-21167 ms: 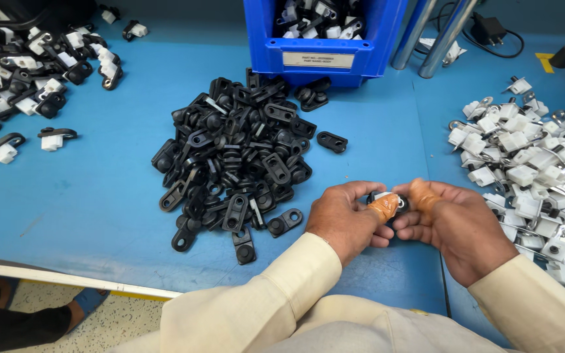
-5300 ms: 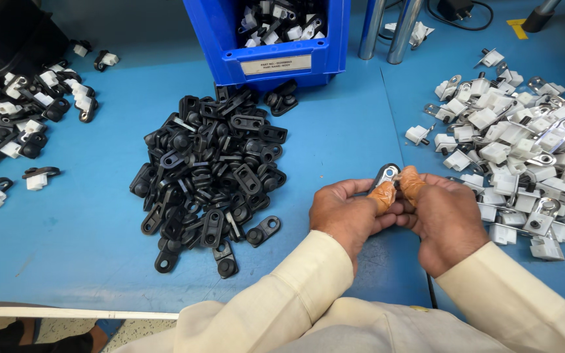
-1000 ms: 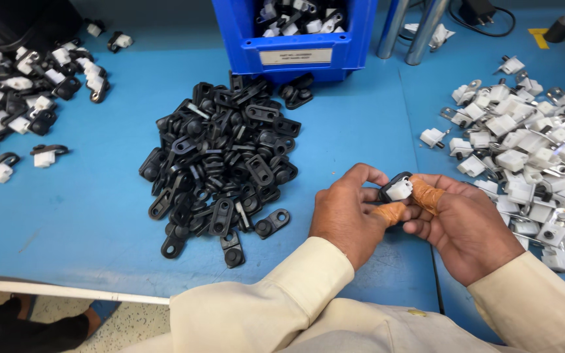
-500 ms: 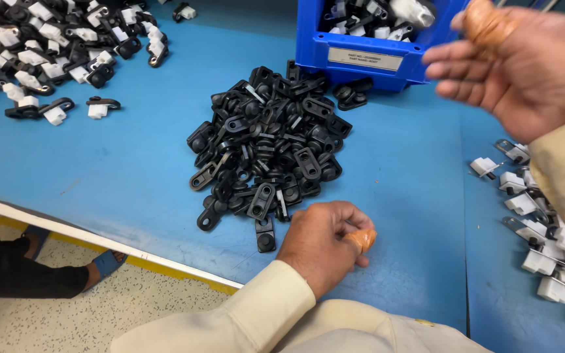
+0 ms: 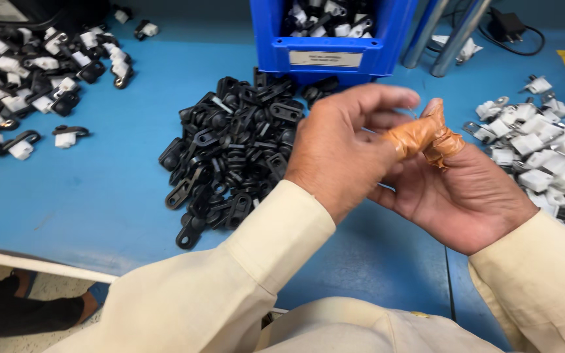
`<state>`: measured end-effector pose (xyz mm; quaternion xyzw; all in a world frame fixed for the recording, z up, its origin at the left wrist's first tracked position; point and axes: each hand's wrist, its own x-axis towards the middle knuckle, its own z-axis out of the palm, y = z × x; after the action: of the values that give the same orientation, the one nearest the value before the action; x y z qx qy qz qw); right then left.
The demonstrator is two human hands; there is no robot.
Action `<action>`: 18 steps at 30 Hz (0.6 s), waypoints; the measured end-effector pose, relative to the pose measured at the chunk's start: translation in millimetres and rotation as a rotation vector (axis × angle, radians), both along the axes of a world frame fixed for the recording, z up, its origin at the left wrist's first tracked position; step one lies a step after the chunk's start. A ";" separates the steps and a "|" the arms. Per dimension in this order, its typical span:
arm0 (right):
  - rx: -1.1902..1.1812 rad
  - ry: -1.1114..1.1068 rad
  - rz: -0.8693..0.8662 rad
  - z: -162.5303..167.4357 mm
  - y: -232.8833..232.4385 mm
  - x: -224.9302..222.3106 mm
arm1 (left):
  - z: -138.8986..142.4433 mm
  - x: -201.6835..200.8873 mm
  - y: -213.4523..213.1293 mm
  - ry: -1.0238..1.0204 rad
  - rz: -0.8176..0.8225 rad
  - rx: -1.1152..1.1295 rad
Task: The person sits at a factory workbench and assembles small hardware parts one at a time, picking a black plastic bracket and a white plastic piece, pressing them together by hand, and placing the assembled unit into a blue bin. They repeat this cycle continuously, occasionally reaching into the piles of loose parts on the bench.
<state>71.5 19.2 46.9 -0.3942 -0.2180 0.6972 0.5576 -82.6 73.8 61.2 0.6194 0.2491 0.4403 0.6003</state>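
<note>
Both hands raised above the blue table [image 5: 99,189], meeting in front of the chest. Left hand [image 5: 344,147] back toward the camera, fingers curled in; its thumb wears brown tape [image 5: 413,134] and its fingertips close on the taped fingertip [image 5: 445,140] of the right hand [image 5: 469,196]. Right hand lies palm up, fingers loosely curled, thumb and forefinger tips together at that taped spot. Cannot tell whether any small part is pinched between them; none shows.

Under and just left of the left hand: pile of black clips [image 5: 230,153] on the table, loose heap, some spilling toward the near edge. Right of the right hand, near the wrist: pile of white and metal pieces [image 5: 547,150]. Far left: scattered black-and-white joined pieces [image 5: 27,78], well apart from the hands. Behind the black pile: blue bin [image 5: 331,39] holding more mixed pieces, a label on its front wall. Two grey metal posts [image 5: 439,33] stand just right of the bin. Cream sleeves [image 5: 230,281] cover both forearms.
</note>
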 end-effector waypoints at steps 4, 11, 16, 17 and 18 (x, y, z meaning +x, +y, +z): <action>0.107 0.156 0.070 -12.7 -9.3 15.8 | 2.5 13.0 -12.9 0.111 0.044 -0.156; -0.008 0.084 -0.075 -36.9 -20.5 32.4 | 3.1 20.7 -24.7 0.062 -0.050 -0.188; 0.013 0.051 -0.056 -36.0 -25.7 35.3 | 8.1 26.7 -28.6 0.219 0.071 -0.116; 0.015 0.039 -0.051 -36.1 -26.6 35.6 | 9.2 27.4 -29.6 0.234 0.070 -0.111; 0.041 0.081 -0.046 -36.7 -27.9 35.6 | 10.1 28.5 -31.2 0.217 0.060 -0.134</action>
<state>107.1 -8.8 10.2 -0.3592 -0.2005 0.6949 0.5898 -54.1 42.6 71.3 0.6142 0.3599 0.3707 0.5965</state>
